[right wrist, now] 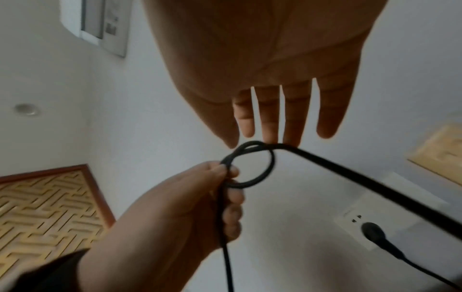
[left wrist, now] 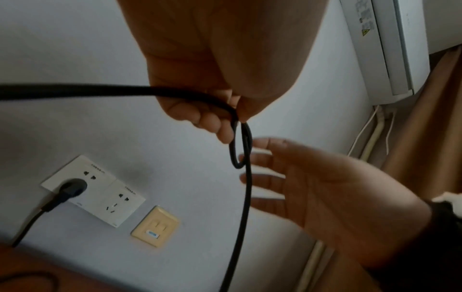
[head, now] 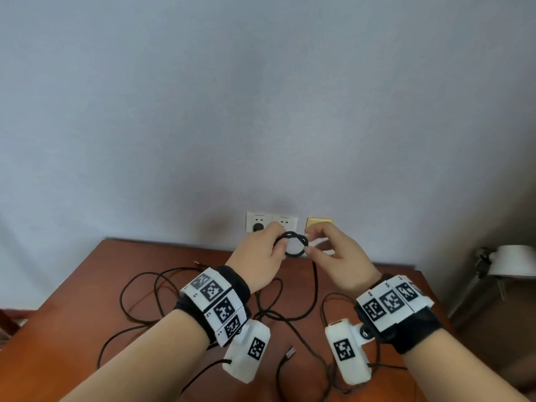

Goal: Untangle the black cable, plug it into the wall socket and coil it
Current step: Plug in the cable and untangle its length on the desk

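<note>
left hand (head: 262, 258) pinches a small loop of black cable (head: 295, 244).

Left hand (head: 262, 258) fisted, right hand (head: 342, 261) splayed

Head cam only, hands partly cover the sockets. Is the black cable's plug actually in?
Observer: Yes. The left wrist view shows the black plug seated in the left socket.
Operator: Left hand's grip on the loop?
Observer: In the right wrist view, the left hand pinches the loop between thumb and fingers.
Operator: Right hand?
Observer: The right hand has straight fingers. Their tips touch the loop's crossing and are not curled round it.
</note>
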### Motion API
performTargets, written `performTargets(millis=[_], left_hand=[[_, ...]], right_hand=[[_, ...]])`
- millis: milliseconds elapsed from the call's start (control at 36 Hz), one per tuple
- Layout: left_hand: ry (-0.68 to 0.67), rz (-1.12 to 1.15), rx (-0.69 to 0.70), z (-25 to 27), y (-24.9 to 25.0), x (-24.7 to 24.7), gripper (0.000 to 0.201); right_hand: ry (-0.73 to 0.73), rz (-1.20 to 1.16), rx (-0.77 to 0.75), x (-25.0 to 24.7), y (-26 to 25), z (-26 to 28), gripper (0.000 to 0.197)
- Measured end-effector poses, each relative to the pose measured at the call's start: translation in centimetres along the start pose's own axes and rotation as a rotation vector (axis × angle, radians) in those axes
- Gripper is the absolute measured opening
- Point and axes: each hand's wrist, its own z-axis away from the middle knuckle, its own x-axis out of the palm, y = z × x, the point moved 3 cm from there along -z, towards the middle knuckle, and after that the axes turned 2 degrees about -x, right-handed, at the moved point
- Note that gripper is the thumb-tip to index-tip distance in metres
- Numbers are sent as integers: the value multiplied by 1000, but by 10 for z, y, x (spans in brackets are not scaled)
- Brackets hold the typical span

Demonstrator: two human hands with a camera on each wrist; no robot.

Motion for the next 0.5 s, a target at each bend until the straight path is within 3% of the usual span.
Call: performTargets(millis=[250,500], left_hand=[[-7,10,6,-6,0,4,22],[29,98,-59,-9,6,-3,22]], right_hand=[[29,328,-153,2,-3,-4,7],[160,261,-187,0,-1,2,11]])
